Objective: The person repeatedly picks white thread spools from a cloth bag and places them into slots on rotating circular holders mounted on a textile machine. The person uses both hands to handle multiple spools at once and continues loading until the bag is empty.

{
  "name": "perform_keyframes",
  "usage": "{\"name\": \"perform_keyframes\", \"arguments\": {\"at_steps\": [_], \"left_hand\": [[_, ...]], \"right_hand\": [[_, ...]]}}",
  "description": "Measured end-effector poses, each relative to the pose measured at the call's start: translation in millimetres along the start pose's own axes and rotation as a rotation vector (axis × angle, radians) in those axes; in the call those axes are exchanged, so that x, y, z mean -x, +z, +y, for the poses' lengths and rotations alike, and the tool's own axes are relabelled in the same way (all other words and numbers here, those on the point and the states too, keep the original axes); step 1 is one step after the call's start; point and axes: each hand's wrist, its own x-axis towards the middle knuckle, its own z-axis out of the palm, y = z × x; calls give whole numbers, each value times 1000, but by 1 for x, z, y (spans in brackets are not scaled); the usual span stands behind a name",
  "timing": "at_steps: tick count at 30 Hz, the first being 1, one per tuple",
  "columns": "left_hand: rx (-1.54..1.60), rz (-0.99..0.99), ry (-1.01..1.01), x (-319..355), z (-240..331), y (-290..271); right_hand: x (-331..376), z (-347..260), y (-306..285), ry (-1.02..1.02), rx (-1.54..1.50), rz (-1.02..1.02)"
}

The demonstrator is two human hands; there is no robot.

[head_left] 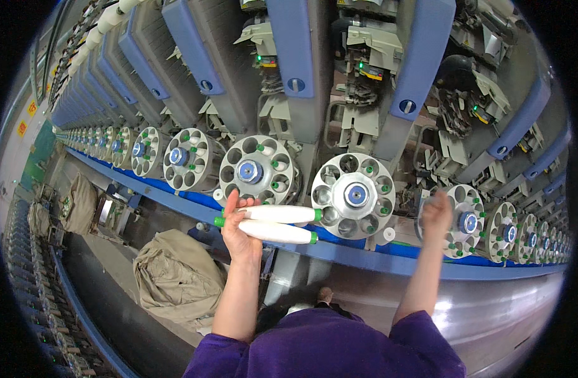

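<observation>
My left hand point(240, 223) is raised and holds two white yarn bobbins point(277, 223) with green tube ends, lying side by side and pointing right. They hang just in front of a round grey magazine wheel point(353, 194) with a blue hub and open pockets. My right hand point(436, 212) is up at the neighbouring wheel point(466, 222), touching its left rim; it is blurred, and whether it grips anything is unclear. Another wheel point(256, 170) sits above my left hand.
A long row of winding machine units with blue covers point(300, 47) runs left and right, each with a pocketed wheel. A blue rail point(364, 255) passes below them. Tan cloth sacks point(175, 277) lie on the floor at left. A steel panel point(490, 309) curves at lower right.
</observation>
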Motion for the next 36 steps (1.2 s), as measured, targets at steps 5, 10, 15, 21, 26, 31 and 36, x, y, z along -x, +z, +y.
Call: {"name": "perform_keyframes", "arguments": {"at_steps": [5,10,15,21,26,31,36], "left_hand": [[174,-31,-143,1,-7,8],[-153,287,-195,0,-32,-2],[-555,81,53,33,-144,-1],[-215,-411,-562,38,-147,57],[-324,-688,-335,-19,-61,108],[-1389,-754,212,-30,-80,63],[-1975,-229,91,11,-51,-97]], "right_hand": [[60,95,81,790,847,-804],[31,55,76,567,719,-325],[39,48,117,447,1212,-1094],[43,34,208,585,1208,-1299],[-8,10,184,343,788,-539],[-13,64,138,253,1931,-990],[-27,81,109,-33,1468,-355]]}}
